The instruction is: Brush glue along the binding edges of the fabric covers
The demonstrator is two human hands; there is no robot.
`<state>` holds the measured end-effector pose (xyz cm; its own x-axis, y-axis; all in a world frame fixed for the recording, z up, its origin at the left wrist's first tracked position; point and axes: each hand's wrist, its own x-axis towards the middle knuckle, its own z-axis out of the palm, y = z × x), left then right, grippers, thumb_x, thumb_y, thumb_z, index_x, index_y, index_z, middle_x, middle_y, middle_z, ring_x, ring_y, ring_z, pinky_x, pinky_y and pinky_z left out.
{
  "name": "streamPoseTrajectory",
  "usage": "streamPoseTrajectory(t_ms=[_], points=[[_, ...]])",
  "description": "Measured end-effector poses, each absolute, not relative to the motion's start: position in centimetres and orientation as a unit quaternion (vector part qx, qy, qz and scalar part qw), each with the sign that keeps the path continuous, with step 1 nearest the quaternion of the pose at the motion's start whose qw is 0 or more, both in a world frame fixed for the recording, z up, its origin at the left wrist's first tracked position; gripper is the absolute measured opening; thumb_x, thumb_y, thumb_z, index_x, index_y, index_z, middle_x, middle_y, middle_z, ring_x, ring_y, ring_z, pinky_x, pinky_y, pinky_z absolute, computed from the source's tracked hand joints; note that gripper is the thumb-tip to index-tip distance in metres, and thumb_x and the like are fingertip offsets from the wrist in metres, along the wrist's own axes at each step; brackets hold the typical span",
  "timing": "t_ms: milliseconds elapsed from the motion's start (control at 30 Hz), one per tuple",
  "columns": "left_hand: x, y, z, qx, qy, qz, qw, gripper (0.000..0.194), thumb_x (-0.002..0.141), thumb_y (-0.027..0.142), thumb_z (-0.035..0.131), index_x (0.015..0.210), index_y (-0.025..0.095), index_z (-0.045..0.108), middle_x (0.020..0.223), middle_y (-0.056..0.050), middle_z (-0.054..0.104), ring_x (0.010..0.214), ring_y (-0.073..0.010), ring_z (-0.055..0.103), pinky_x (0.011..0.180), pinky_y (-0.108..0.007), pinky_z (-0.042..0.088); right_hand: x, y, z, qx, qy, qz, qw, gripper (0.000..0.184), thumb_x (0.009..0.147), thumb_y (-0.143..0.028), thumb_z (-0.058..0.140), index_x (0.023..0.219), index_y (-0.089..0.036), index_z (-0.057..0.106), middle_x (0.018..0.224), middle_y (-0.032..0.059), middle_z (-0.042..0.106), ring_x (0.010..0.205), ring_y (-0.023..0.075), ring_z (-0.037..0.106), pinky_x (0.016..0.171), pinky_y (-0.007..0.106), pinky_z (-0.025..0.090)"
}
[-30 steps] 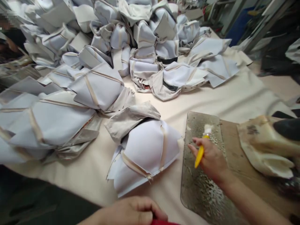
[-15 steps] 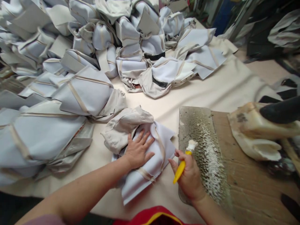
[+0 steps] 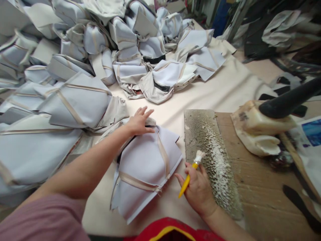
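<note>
My left hand [image 3: 140, 124] is at the far edge of a pale fabric piece [image 3: 142, 160], fingers spread and stretched out. This piece is light blue-white with beige tape strips along its seams, and it lies flat on the cream-covered table. Its grey fabric part is mostly hidden behind my left hand and forearm. In my right hand [image 3: 199, 187] is a yellow-handled brush [image 3: 188, 180], its bristles coated white and pointing away from me. The brush is above the near left part of a grimy board [image 3: 200, 130] crusted with white glue-like residue.
Similar taped fabric pieces [image 3: 77, 97] lie at the left and heap up at the back. Right of the board, brown cardboard [image 3: 253, 187] bears a cut-open plastic container [image 3: 260, 124] with a black cylindrical part. A dark flat tool [image 3: 301, 204] lies near the right edge.
My left hand has moved from the middle of the piece to its far edge. The piece now lies flatter and more spread out. My right hand still holds the brush. The camera view has shifted right.
</note>
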<state>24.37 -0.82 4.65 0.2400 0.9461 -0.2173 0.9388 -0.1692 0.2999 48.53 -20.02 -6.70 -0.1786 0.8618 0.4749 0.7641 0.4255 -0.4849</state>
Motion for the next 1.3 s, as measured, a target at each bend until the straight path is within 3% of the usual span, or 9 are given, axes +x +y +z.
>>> streamPoseTrajectory(t_ms=[67, 167, 333, 467, 700, 833, 933, 1133, 1300], points=[[23.7, 0.4, 3.4, 0.675, 0.673, 0.025, 0.302, 0.099, 0.043, 0.034, 0.082, 0.133, 0.019, 0.045, 0.135, -0.013, 0.046, 0.124, -0.0319, 0.041, 0.102, -0.038, 0.031, 48.2, -20.3, -6.5, -0.533, -0.762, 0.079, 0.360, 0.023, 0.092, -0.034, 0.046, 0.104, -0.015, 0.043, 0.081, 0.0099, 0.065, 0.076, 0.0256, 0.063, 0.089, 0.053, 0.040], [22.9, 0.2, 1.5, 0.607, 0.703, 0.056, 0.367, 0.066, 0.047, 0.035, 0.077, 0.108, 0.013, 0.063, 0.097, -0.009, 0.067, 0.091, -0.0267, 0.060, 0.084, -0.033, 0.045, 47.6, -20.6, -6.4, -0.533, -0.757, 0.104, 0.364, 0.024, 0.091, -0.039, 0.046, 0.101, -0.017, 0.043, 0.080, 0.0098, 0.064, 0.081, 0.0274, 0.064, 0.088, 0.054, 0.042], [22.4, -2.5, 1.9, 0.569, 0.708, 0.149, 0.391, 0.048, 0.059, 0.040, 0.065, 0.099, 0.013, 0.062, 0.083, -0.003, 0.067, 0.071, -0.0169, 0.061, 0.066, -0.025, 0.048, 47.1, -20.8, -6.1, -0.555, -0.705, 0.175, 0.404, 0.026, 0.089, -0.044, 0.048, 0.093, -0.019, 0.043, 0.096, 0.0171, 0.064, 0.086, 0.0278, 0.064, 0.074, 0.043, 0.052], [24.9, -3.8, 3.8, 0.561, 0.729, 0.211, 0.332, 0.040, 0.064, 0.039, 0.061, 0.098, 0.016, 0.058, 0.081, 0.000, 0.064, 0.063, -0.0130, 0.057, 0.059, -0.023, 0.044, 48.8, -19.7, -5.0, -0.602, -0.597, 0.281, 0.450, 0.015, 0.088, -0.034, 0.047, 0.093, -0.021, 0.042, 0.090, 0.0101, 0.064, 0.069, 0.0190, 0.064, 0.061, 0.030, 0.052], [32.3, -5.4, 3.1, 0.674, 0.723, 0.085, 0.126, 0.050, 0.074, 0.037, 0.062, 0.117, 0.014, 0.052, 0.111, -0.016, 0.058, 0.096, -0.0280, 0.057, 0.081, -0.038, 0.044, 54.7, -17.1, -5.9, -0.727, -0.527, 0.198, 0.393, 0.012, 0.078, -0.024, 0.049, 0.089, -0.021, 0.045, 0.061, -0.0008, 0.054, 0.048, 0.0179, 0.052, 0.046, 0.027, 0.039], [36.1, -6.1, 3.0, 0.833, 0.553, 0.010, -0.014, 0.049, 0.085, 0.028, 0.051, 0.133, 0.027, 0.044, 0.148, -0.009, 0.030, 0.135, -0.0356, 0.021, 0.105, -0.059, 0.013, 55.4, -16.1, -7.8, -0.731, -0.596, 0.067, 0.325, 0.017, 0.075, -0.012, 0.042, 0.089, -0.018, 0.048, 0.065, 0.0050, 0.056, 0.058, 0.0224, 0.053, 0.054, 0.031, 0.039], [39.0, -6.7, 2.6, 0.927, 0.361, -0.051, 0.085, 0.044, 0.090, 0.045, 0.041, 0.132, 0.033, 0.046, 0.147, -0.001, 0.032, 0.139, -0.0310, 0.011, 0.105, -0.064, -0.005, 55.4, -15.4, -8.6, -0.710, -0.644, 0.006, 0.285, 0.016, 0.076, -0.011, 0.042, 0.089, -0.016, 0.049, 0.069, 0.0078, 0.057, 0.063, 0.0238, 0.053, 0.059, 0.033, 0.039], [41.6, -7.8, -1.5, 0.920, 0.324, -0.123, 0.181, 0.056, 0.085, 0.058, 0.040, 0.133, 0.029, 0.046, 0.144, -0.011, 0.037, 0.137, -0.0367, 0.017, 0.099, -0.070, -0.009, 56.5, -14.5, -9.6, -0.686, -0.694, -0.030, 0.215, 0.013, 0.082, -0.011, 0.040, 0.084, -0.016, 0.052, 0.067, 0.0087, 0.054, 0.064, 0.0239, 0.051, 0.059, 0.034, 0.040], [41.5, -7.7, -2.3, 0.917, 0.328, -0.107, 0.197, 0.058, 0.082, 0.061, 0.042, 0.131, 0.031, 0.048, 0.142, -0.010, 0.040, 0.135, -0.0390, 0.020, 0.098, -0.070, -0.010, 60.1, -13.8, -6.0, -0.636, -0.642, 0.120, 0.411, 0.019, 0.086, -0.035, 0.051, 0.092, -0.017, 0.054, 0.074, 0.0065, 0.059, 0.065, 0.0205, 0.056, 0.060, 0.032, 0.046]])
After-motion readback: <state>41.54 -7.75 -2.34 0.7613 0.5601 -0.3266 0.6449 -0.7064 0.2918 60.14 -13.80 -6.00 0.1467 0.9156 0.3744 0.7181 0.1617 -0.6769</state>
